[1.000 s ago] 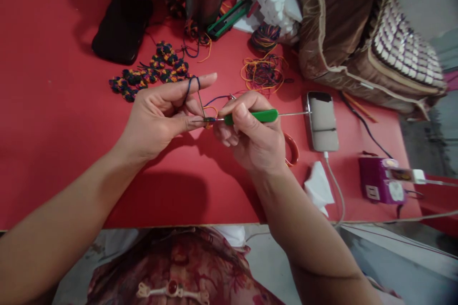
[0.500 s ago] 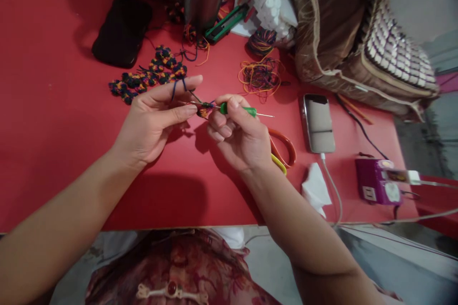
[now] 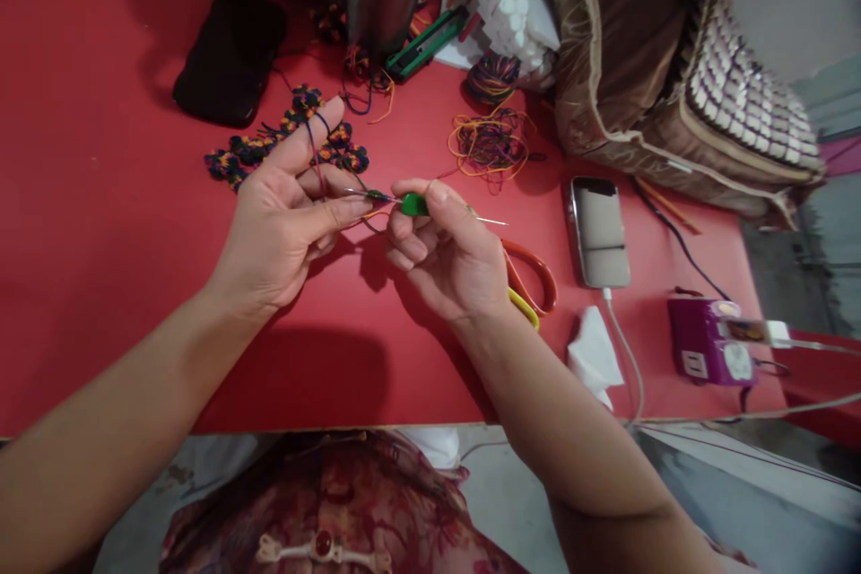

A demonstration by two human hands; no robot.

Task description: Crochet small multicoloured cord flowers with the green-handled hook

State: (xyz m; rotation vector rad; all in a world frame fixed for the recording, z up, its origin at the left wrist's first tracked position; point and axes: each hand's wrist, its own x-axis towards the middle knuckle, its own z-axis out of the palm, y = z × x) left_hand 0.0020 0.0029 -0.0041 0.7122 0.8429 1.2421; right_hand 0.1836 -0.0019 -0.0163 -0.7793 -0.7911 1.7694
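My right hand is closed around the green handle of a crochet hook. The hook's thin metal shaft points left and carries dark loops of yarn; a second thin metal end sticks out to the right. My left hand pinches the small crocheted yarn piece at the hook's tip between thumb and fingers. Dark yarn wraps around its raised index finger. Behind that hand lies a strip of crocheted flowers in navy and orange, partly covered by the fingers.
Scissors lie partly under my right wrist. Loose multicoloured yarn and a yarn ball sit behind. Around them are a black phone, a green cutter, a charging phone, a purple adapter and a brown bag.
My left index finger has lifted and swung left, drawing the yarn up with it. The hook and crocheted piece have shifted slightly left, and the orange flower part has turned out of sight.
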